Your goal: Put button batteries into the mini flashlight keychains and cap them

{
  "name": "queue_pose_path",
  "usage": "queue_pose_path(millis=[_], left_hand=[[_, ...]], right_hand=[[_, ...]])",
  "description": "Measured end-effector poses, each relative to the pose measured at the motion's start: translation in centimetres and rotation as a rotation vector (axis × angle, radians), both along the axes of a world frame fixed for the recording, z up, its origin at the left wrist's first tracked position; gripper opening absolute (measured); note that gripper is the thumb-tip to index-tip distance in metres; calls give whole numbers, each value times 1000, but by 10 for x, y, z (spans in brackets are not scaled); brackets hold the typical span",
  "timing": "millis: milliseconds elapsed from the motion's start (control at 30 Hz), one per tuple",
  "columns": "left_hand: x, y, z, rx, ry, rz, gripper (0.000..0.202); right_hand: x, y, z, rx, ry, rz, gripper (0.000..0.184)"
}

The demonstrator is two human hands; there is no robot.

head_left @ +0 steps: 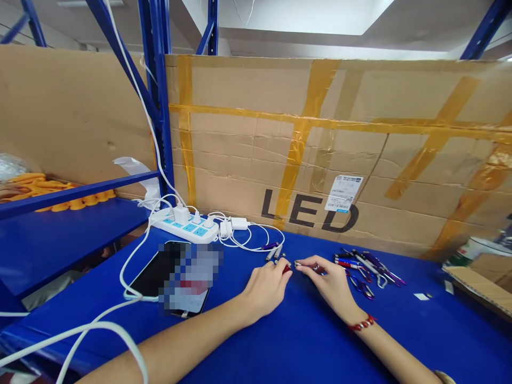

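Observation:
My left hand is closed around a small red piece, most of it hidden by the fingers. Close to its right, my right hand pinches a small silvery metal part between thumb and forefinger. A narrow gap separates the fingertips of the two hands. Just behind the left hand lie short silver cylinders and a purple pen-like stick. To the right of my right hand is a pile of coloured pen-like sticks with carabiner clips among them.
A white power strip with plugs and tangled cables stands at the back left. In front are a tablet and a blurred phone. A cardboard wall closes off the back; an open carton sits far right.

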State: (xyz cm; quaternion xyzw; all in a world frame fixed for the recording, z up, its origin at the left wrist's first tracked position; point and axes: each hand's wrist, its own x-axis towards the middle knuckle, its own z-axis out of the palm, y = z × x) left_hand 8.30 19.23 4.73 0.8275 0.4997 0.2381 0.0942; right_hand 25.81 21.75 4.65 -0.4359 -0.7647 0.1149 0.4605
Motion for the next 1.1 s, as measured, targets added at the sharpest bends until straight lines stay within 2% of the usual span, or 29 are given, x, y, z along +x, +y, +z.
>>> queue_pose_path(millis=[167, 367, 600, 700, 867, 1100], left_hand=[[1, 5, -4, 32, -69, -56, 22], [1, 4, -3, -35, -81, -79, 22], [1, 8, -7, 28, -86, -133, 23], [1, 8, -10, 42, -68, -145, 25], [1, 5, -12, 98, -163, -189, 30], [1, 4, -10, 127, -107, -205, 24]], right_hand=[[-2, 2, -2, -143, 152, 10, 29], [-4, -1, -3, -119, 144, 72, 24], [-3, 2, -2, -167, 154, 181, 23], [-2, 0, -2, -191, 145, 147, 25], [-1, -9, -1, -210, 159, 56, 26], [0, -12, -2, -176, 202, 62, 21]])
